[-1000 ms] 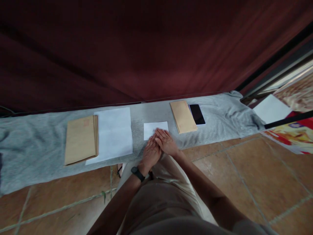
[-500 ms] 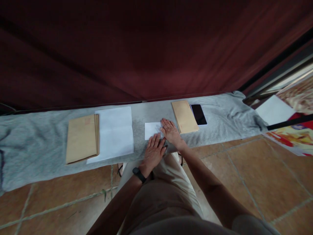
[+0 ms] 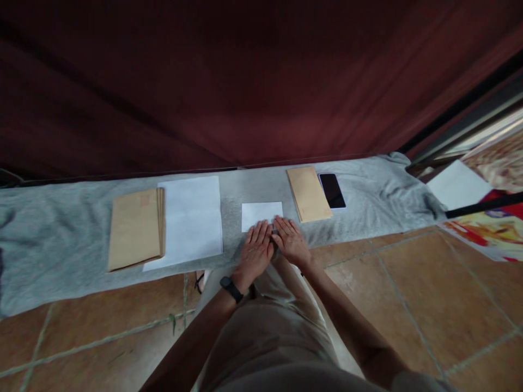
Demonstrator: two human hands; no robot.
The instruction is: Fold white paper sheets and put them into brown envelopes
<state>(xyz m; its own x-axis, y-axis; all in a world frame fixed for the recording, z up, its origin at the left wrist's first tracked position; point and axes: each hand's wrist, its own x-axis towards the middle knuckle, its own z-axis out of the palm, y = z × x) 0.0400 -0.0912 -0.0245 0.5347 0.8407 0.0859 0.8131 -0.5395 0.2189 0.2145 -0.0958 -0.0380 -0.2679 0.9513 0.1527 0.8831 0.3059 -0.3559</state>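
Nearest the camera, the person's two forearms are reaching out over their knees and the tiled floor (image 3: 408,283), with a black wristband (image 3: 231,288) on the left wrist. The left hand (image 3: 256,251) and the right hand (image 3: 291,239) are lying flat, fingers spread and unclenched, side by side and almost touching, grasping nothing. Both are pressing on the near edge of a small folded white paper (image 3: 261,212), which is resting on the grey cloth (image 3: 61,239) just beyond the fingertips.

The likely trouble is the cloth: it is lying soft and wrinkled, so a sideways push of the palms is apt to drag the paper along or skew the fold rather than flatten it. Uneven pressure from the two hands could also leave a crooked crease.

Room is opening differently on each side. To the right, a tan envelope (image 3: 308,193) is sitting near the paper's corner, with a dark phone (image 3: 332,190) just beside it, so a wide sweep that way risks nudging both. To the left, a bare strip of cloth is separating the paper from a larger white sheet (image 3: 192,218), which a stack of tan envelopes (image 3: 134,228) is overlapping at its left edge. Farthest off, a dark red curtain (image 3: 245,81) is hanging along the cloth's far edge, closing that side.
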